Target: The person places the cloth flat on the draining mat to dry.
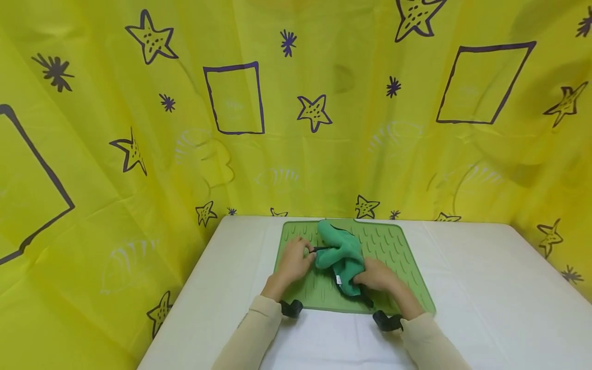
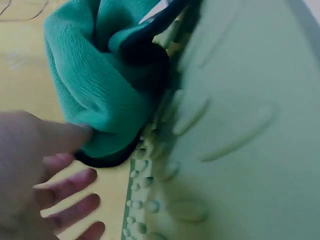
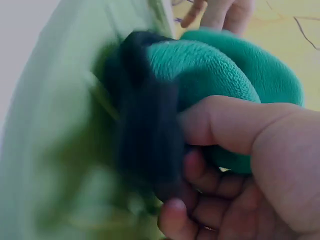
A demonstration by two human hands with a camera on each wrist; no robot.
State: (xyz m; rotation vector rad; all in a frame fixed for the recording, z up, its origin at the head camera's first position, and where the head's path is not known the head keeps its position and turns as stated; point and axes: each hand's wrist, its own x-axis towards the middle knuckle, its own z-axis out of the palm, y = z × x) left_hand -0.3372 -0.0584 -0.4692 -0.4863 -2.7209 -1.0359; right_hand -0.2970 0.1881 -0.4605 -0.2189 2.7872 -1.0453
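A crumpled green plush cloth (image 1: 341,252) with dark edging and a small white tag (image 1: 338,279) is bunched over the green mat. At its left side, my left hand (image 1: 296,259) pinches the dark-edged border between thumb and index finger. The left wrist view shows the other fingers of that hand spread apart below the cloth (image 2: 95,90). My right hand (image 1: 376,275) grips the lower right part. In the right wrist view, its thumb presses on the green fabric and the fingers curl beneath, beside a blurred dark piece (image 3: 150,130) of the cloth.
The light green mat (image 1: 393,257) has raised ridges and lies on a white table (image 1: 472,272). Dark wrist-worn devices (image 1: 292,309) sit by both sleeves. A yellow curtain (image 1: 287,154) printed with stars and squares hangs behind and at both sides.
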